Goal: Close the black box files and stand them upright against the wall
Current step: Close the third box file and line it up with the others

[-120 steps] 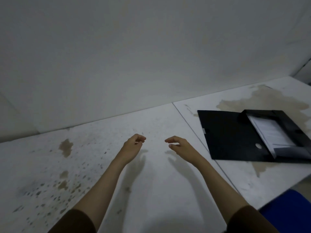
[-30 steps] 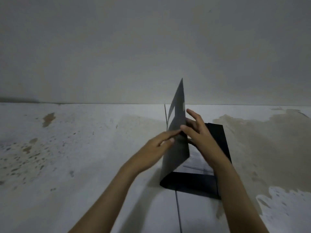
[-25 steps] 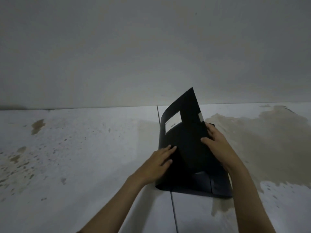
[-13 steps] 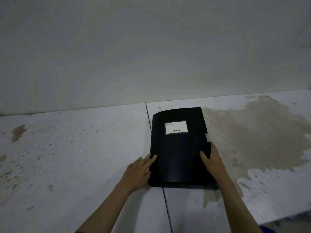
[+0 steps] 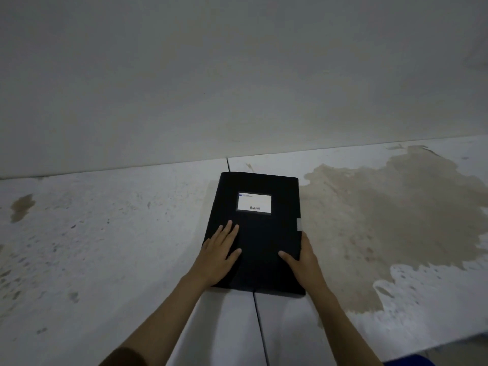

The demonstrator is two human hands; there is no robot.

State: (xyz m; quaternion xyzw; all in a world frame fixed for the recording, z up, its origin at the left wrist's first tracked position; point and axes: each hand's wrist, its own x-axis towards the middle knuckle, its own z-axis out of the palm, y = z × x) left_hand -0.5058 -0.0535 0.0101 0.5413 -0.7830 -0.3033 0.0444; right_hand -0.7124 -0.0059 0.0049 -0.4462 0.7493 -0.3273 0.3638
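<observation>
A black box file lies flat and closed on the white table, its white label facing up, across the seam between two table tops. My left hand rests flat on the lid's near left part, fingers spread. My right hand grips the file's right edge, thumb on the lid and fingers down the side, just below a small grey tab. The wall rises a short way behind the file's far edge.
The white table is marked with brown spots at the left and a large brown stain right of the file. The table's front edge runs at the lower right, with a blue thing below it.
The lid has come down from upright to flat on the file. My left hand moved from the file's left edge onto the lid, and my right hand stays at the right edge.
</observation>
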